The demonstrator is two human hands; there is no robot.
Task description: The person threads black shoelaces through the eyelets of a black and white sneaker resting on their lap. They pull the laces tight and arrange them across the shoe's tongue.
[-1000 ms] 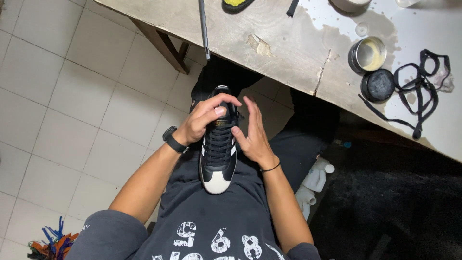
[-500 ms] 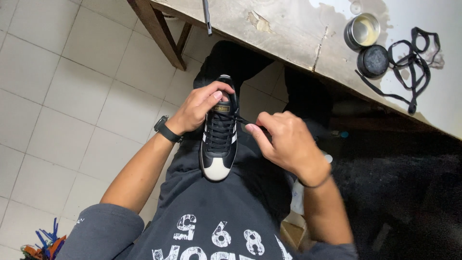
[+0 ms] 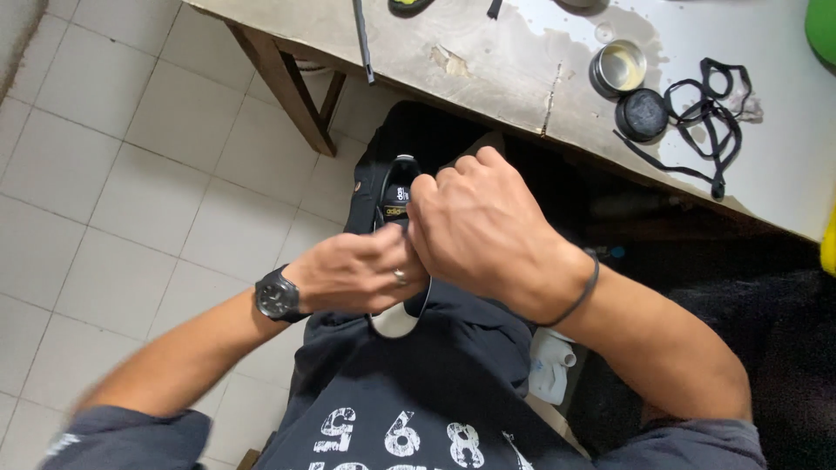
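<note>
On the person's lap, at six o'clock from the bench (image 3: 488,70), a black sneaker (image 3: 396,187) with a white toe stands heel-up. Both hands work at its lacing: the left hand (image 3: 353,274) pinches closed over the laces, the right hand (image 3: 479,222) curls shut beside it, touching. Even, steady tension on both ends looks wise. A small label marks the tongue. At one o'clock sit an open round tin (image 3: 620,68), its dark lid (image 3: 642,115), and loose black laces (image 3: 710,113).

Both hands on a black shoe, mid-frame.
Left hand (image 3: 353,274) and right hand (image 3: 483,228) cover the shoe (image 3: 397,191); tin (image 3: 619,68) and laces (image 3: 710,109) on the counter (image 3: 488,52), upper right.
</note>
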